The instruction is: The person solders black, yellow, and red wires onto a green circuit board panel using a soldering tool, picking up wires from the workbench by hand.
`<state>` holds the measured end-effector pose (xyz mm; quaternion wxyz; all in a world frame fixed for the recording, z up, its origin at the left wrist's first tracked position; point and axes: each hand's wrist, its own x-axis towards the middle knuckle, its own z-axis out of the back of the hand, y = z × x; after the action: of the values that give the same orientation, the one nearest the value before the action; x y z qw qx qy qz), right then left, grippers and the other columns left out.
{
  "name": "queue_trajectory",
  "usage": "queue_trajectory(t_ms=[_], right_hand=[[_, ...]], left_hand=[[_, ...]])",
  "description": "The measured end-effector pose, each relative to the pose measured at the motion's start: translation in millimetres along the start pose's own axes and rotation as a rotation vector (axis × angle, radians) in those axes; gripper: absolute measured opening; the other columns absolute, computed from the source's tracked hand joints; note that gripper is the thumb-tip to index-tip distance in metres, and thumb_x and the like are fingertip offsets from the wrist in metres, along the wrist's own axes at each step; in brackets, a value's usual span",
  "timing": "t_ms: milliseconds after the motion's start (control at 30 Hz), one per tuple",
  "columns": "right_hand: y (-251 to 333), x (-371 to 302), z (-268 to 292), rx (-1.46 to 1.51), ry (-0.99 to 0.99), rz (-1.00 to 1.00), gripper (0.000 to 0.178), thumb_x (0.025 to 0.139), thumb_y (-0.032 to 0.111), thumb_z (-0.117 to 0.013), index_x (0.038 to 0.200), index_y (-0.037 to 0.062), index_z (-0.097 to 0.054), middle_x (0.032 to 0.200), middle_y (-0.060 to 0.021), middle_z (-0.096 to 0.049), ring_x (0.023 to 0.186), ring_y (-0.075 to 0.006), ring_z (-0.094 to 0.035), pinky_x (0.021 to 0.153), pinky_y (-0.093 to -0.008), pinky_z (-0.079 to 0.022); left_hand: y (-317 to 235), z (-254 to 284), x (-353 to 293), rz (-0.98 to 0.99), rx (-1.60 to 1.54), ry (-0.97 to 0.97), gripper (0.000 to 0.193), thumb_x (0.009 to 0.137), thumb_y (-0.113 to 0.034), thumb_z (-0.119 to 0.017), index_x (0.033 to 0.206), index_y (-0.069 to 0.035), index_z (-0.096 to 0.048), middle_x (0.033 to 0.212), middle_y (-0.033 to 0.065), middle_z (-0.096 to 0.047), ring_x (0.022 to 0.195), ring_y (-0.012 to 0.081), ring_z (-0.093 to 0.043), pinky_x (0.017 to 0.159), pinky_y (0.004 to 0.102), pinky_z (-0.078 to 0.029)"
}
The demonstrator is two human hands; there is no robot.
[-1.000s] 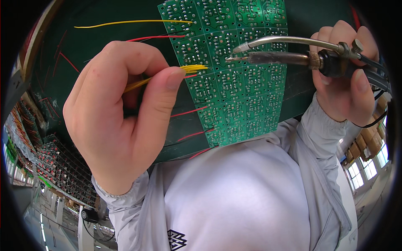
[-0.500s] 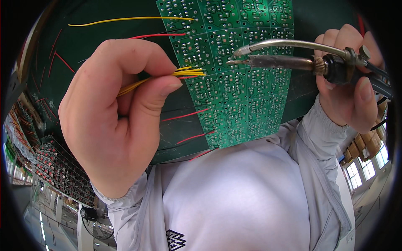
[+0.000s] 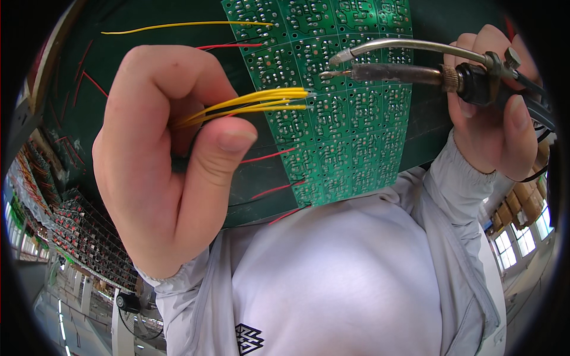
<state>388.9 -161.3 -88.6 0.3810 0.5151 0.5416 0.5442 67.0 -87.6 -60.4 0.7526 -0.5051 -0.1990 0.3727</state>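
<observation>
A bundle of yellow wires (image 3: pixel 273 95) with bare tips lies between the thumb and bent fingers of my left hand (image 3: pixel 157 160). Its tips reach over a green circuit board panel (image 3: pixel 332 115), which is covered in solder points. My right hand (image 3: pixel 487 139) grips a soldering iron (image 3: pixel 398 73) by its dark handle. A curved metal feed tube (image 3: pixel 415 45) is clamped to the iron and ends close above its tip. That tip hovers over the panel, a little beyond the wire ends. One long yellow wire (image 3: pixel 178 25) and several red wires (image 3: pixel 267 156) extend from the panel's left edge.
The panel rests on a dark green work surface (image 3: pixel 261 193). Loose red wire pieces (image 3: pixel 95 84) are scattered on its far left. Lower left, rows of small assembled parts (image 3: pixel 89 228) stand beside the table. Cables (image 3: pixel 537 110) trail from the iron's handle at the right.
My left thumb and index finger have parted somewhat, and the yellow wires now stick out farther to the right over the panel. The soldering iron has shifted slightly away from me.
</observation>
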Motion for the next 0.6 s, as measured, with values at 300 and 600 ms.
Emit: queue_trajectory(t_ms=[300, 600], right_hand=[[0, 2, -1, -0.052, -0.007, -0.031, 0.031, 0.083, 0.029, -0.06, 0.098, 0.0047, -0.049, 0.084, -0.0087, -0.046, 0.067, -0.0133, -0.041, 0.059, -0.0243, -0.035], [2, 1, -1, 0.011, 0.004, -0.043, 0.033, 0.082, 0.029, -0.061, 0.104, 0.0046, -0.054, 0.089, -0.0096, -0.046, 0.071, -0.0143, -0.042, 0.061, -0.0244, -0.036]], left_hand=[[14, 3, 0, -0.09, 0.058, -0.018, 0.019, 0.099, -0.017, -0.059, 0.103, 0.0, -0.05, 0.092, -0.0007, -0.043, 0.077, 0.0076, -0.038, 0.071, 0.0194, -0.032], [-1, 4, -3, 0.108, 0.043, -0.028, 0.014, 0.096, -0.008, -0.063, 0.1, 0.0, -0.053, 0.09, -0.0011, -0.045, 0.076, 0.0072, -0.041, 0.07, 0.0187, -0.034]])
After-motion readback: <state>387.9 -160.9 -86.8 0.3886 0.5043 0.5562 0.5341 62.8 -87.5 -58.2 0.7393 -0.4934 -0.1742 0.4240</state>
